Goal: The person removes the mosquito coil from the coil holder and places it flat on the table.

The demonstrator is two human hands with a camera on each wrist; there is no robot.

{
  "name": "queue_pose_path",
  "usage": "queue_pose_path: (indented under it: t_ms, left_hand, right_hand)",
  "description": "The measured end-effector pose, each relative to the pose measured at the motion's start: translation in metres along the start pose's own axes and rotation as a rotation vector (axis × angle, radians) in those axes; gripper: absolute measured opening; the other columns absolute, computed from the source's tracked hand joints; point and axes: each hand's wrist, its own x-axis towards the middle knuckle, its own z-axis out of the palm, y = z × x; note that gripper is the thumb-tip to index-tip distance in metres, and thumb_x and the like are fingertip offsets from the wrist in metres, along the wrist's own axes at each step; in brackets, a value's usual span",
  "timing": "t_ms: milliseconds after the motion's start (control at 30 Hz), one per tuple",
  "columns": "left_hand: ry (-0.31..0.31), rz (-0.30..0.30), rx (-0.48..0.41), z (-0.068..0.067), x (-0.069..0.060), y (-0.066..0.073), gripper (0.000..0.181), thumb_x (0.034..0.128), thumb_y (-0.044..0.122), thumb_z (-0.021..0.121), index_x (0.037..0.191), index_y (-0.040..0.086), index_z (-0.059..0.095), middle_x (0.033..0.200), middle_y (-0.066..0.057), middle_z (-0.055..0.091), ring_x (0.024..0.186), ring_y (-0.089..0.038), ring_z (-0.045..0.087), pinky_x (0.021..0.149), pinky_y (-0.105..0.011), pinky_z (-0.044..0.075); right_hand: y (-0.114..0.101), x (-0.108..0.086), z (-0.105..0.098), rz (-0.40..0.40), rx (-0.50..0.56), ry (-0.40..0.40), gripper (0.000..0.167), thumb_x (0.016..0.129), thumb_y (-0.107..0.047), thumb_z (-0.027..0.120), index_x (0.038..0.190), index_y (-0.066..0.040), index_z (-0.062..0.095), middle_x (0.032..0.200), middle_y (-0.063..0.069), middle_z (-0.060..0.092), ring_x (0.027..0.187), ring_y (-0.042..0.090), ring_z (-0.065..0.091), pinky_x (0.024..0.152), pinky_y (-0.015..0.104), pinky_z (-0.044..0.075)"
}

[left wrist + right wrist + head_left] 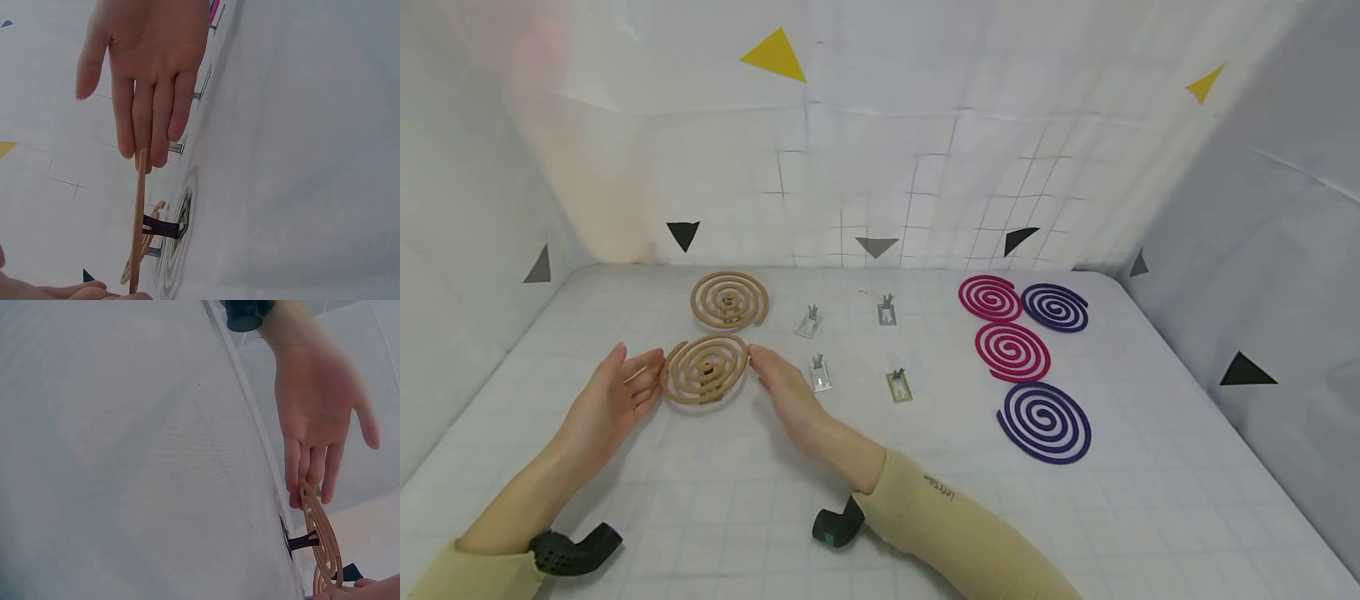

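Note:
A tan mosquito coil (703, 369) sits raised above the table, with a dark metal stand (161, 227) under its middle. My left hand (613, 392) is at the coil's left rim, its straight fingertips touching it. From the opposite side my right hand (792, 398) touches the right rim, fingers extended. The left wrist view shows the right hand's palm (156, 69) facing across the coil (138, 231). In the right wrist view the left palm (319, 400) faces it, fingertips against the coil's edge (322, 531). Behind it, a second tan coil (730, 300) also stands raised.
Several small metal stands with upright prongs, one (820, 375) near the right hand and another greenish one (898, 386), stand mid-table. To the right lie two pink coils (990, 297) and two dark purple coils (1045, 422). White walls (880, 167) enclose the table.

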Motion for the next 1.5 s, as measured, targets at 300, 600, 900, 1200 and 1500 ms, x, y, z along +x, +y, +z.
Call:
queue_pose_path:
  t_ms: [300, 600, 900, 1200, 1500]
  left_hand:
    - [-0.021, 0.037, -0.064, -0.004, 0.0, 0.0, 0.082, 0.1068, 0.053, 0.013, 0.153, -0.008, -0.015, 0.161, -0.028, -0.016, 0.15, -0.037, -0.013, 0.124, -0.033, 0.003]
    - [-0.022, 0.047, -0.099, -0.004, -0.001, 0.002, 0.081, 0.1068, 0.053, 0.015, 0.154, -0.006, -0.015, 0.162, -0.026, -0.017, 0.152, -0.033, -0.012, 0.124, -0.031, 0.006]
    - [-0.019, 0.046, -0.108, 0.004, 0.001, 0.006, 0.081, 0.1066, 0.053, 0.016, 0.155, -0.005, -0.013, 0.163, -0.025, -0.015, 0.153, -0.031, -0.009, 0.122, -0.024, 0.017]
    - [-0.016, 0.043, -0.052, 0.025, 0.014, 0.03, 0.084, 0.1063, 0.056, 0.023, 0.157, -0.003, -0.01, 0.165, -0.022, -0.01, 0.153, -0.035, -0.005, 0.122, -0.027, 0.015]
    - [-0.026, 0.058, 0.011, 0.063, 0.034, 0.049, 0.085, 0.1048, 0.059, 0.02, 0.158, -0.003, -0.003, 0.167, -0.017, -0.004, 0.153, -0.033, -0.004, 0.125, -0.039, 0.005]
  right_hand:
    - [0.002, 0.001, 0.0, -0.038, 0.051, -0.031, 0.061, 0.108, -0.036, 0.036, 0.152, 0.004, 0.033, 0.159, 0.013, 0.037, 0.148, 0.022, 0.033, 0.124, 0.036, 0.024]
    - [-0.004, -0.001, -0.001, -0.049, 0.07, -0.023, 0.06, 0.108, -0.034, 0.036, 0.152, 0.005, 0.033, 0.158, 0.015, 0.038, 0.148, 0.023, 0.034, 0.123, 0.036, 0.026]
    - [-0.009, 0.002, -0.006, -0.052, 0.071, -0.014, 0.058, 0.108, -0.034, 0.037, 0.151, 0.004, 0.036, 0.157, 0.016, 0.04, 0.147, 0.024, 0.035, 0.123, 0.037, 0.026]
    - [-0.03, 0.004, -0.022, -0.039, 0.082, 0.023, 0.059, 0.107, -0.035, 0.037, 0.151, 0.004, 0.036, 0.158, 0.014, 0.038, 0.148, 0.021, 0.034, 0.123, 0.035, 0.026]
    - [-0.046, 0.0, -0.052, -0.046, 0.126, 0.053, 0.059, 0.108, -0.035, 0.036, 0.154, 0.001, 0.031, 0.161, 0.01, 0.034, 0.15, 0.018, 0.03, 0.124, 0.031, 0.024]
